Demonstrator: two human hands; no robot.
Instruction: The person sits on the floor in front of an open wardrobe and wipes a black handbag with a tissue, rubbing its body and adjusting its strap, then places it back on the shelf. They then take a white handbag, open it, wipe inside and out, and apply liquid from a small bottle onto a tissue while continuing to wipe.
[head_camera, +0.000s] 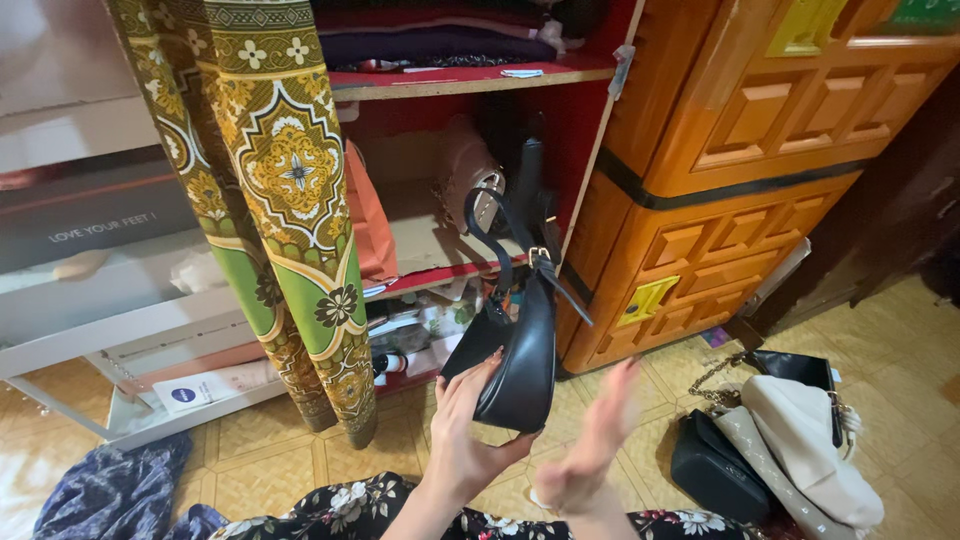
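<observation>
While the left hand (468, 420) cups the lower end of a black handbag (515, 355) from beneath, fingers curled up its near face in a supporting grip, the bag stands nearly upright just in front of the open cupboard, its strap (492, 232) looping up towards the middle shelf (440, 262).

Right hand (592, 450): beside the bag on its right, apart from it, palm raised and fingers spread; blurred, holding nothing. Both forearms rise from the bottom edge, above a dark floral garment (350, 512).

Labels and packages:
- Yellow rectangular sticker (647, 298), tilted, on the lower panel of the orange wooden cabinet (745, 190) right of the bag.
- Larger yellow sticker (806, 24) on the upper panel, top edge of view.
- White flat box with a round dark-blue mark (200, 388), on the low shelf left of the curtain.
- Grey box with a line of pale lettering (95, 215), on the white rack at far left.
- Small bottles and packets (410, 340), jumbled on the bottom shelf behind the bag.

Surroundings: green and gold patterned curtain (290, 190) hanging left of the opening; folded dark cloth (430, 42) on the top shelf; a heap of bags, black and cream, with a chain strap (775, 440), on the tiled floor (890, 360) at right; blue cloth (105, 492) at lower left.
</observation>
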